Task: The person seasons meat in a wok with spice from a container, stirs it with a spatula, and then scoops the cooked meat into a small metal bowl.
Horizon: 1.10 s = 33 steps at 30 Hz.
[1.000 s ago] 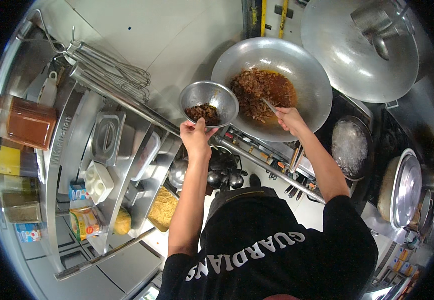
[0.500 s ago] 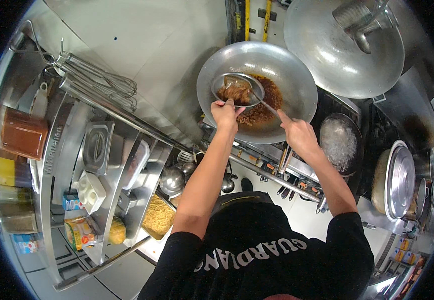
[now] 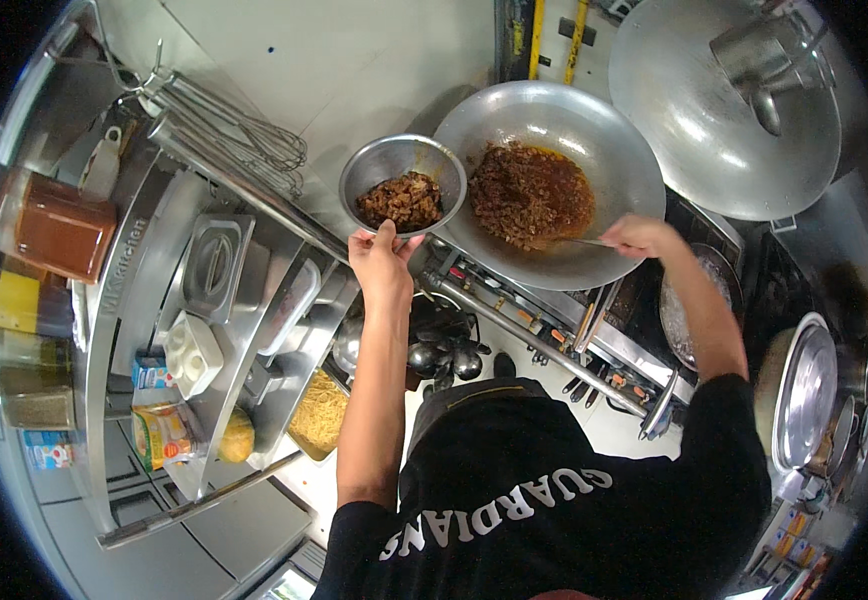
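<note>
My left hand (image 3: 384, 265) grips the near rim of a small metal bowl (image 3: 390, 158), thumb over the edge. Dark brown minced meat (image 3: 406, 200) lies in the bowl, which is held up just left of a large wok (image 3: 629, 190). More brown minced meat in reddish, oily sauce (image 3: 534, 185) covers the wok's middle. My right hand (image 3: 638, 236) is closed around the handle of a long-handled metal utensil (image 3: 580, 241) at the wok's near right side. The utensil's head is buried in the meat and cannot be made out.
Another large wok (image 3: 694, 120) with a metal strainer (image 3: 749, 60) and ladle stands at the back right. A dark pan (image 3: 719, 290) sits beside my right forearm. At left are a steel shelf rack, hanging whisks (image 3: 229, 130) and a tray of yellow noodles (image 3: 319, 415).
My left hand has moved left with the bowl, away from over the wok. My right hand has moved right, and the utensil has gone from the bowl down into the wok's meat.
</note>
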### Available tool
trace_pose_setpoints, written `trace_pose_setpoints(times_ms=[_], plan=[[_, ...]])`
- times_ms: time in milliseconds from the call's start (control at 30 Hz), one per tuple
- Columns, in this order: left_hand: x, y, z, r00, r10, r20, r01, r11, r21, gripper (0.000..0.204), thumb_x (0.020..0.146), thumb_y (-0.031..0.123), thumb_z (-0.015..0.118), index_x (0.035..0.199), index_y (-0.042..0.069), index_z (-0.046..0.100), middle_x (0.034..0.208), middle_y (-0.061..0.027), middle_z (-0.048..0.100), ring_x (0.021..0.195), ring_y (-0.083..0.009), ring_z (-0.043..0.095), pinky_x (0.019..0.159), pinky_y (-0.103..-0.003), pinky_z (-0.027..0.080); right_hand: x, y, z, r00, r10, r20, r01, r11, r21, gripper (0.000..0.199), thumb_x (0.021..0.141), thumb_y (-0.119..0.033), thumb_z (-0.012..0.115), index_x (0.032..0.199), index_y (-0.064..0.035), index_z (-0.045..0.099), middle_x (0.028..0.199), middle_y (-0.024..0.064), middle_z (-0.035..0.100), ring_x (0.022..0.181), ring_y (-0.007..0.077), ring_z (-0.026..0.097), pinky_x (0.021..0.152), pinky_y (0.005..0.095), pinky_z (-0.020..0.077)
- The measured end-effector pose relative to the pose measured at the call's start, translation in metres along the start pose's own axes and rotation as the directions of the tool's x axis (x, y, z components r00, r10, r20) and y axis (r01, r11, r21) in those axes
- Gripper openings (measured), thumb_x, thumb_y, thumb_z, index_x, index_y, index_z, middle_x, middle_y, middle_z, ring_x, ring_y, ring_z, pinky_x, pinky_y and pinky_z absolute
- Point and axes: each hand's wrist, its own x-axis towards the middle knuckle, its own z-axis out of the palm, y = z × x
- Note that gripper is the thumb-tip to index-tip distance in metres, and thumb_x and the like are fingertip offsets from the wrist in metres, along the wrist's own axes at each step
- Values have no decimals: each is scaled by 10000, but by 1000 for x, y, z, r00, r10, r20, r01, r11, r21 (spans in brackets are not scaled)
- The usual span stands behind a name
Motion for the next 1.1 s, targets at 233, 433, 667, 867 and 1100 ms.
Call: trace_pose_setpoints(times_ms=[233, 433, 667, 867, 1100], plan=[[-13, 10, -12, 999, 31, -21, -30, 999, 31, 242, 921, -21, 590, 969, 98, 384, 862, -47, 527, 669, -115, 525, 645, -388, 633, 93, -44, 108, 921, -143, -363, 278, 892, 355, 445, 999, -163, 583, 1418, -27, 522, 623, 15, 505, 454, 94, 377, 409, 282, 283], [-7, -12, -7, 1000, -18, -8, 18, 995, 103, 245, 912, -13, 598, 963, 99, 386, 885, -51, 534, 684, -137, 551, 633, -389, 634, 58, -53, 106, 899, -103, -425, 282, 878, 386, 446, 1013, -130, 555, 1434, 3, 489, 616, -4, 493, 463, 80, 376, 423, 270, 285], [4, -62, 41, 993, -115, 4, 111, 963, 247, 272, 889, -40, 588, 956, 80, 353, 951, -120, 531, 805, -210, 599, 614, -415, 634, -42, -65, 80, 847, -147, -510, 289, 934, 212, 440, 982, -163, 609, 1394, -20, 550, 589, 11, 522, 480, 94, 441, 460, 288, 360], [15, -117, 81, 970, -242, 13, 237, 957, 170, 298, 872, -58, 590, 960, 89, 346, 887, -97, 494, 729, -187, 561, 602, -410, 642, -113, -91, 126, 599, -631, -492, 86, 662, -744, 419, 890, -79, 573, 1307, -61, 605, 881, 201, 719, 781, 376, 712, 734, 489, 567], [21, -93, 55, 970, -239, 31, 240, 971, -19, 315, 861, -80, 590, 943, 115, 357, 770, -54, 486, 621, -146, 527, 598, -418, 642, -139, -81, 68, 556, -542, -630, -28, 745, -666, 278, 916, -178, 617, 1171, -114, 706, 934, 220, 702, 893, 402, 689, 807, 493, 554]])
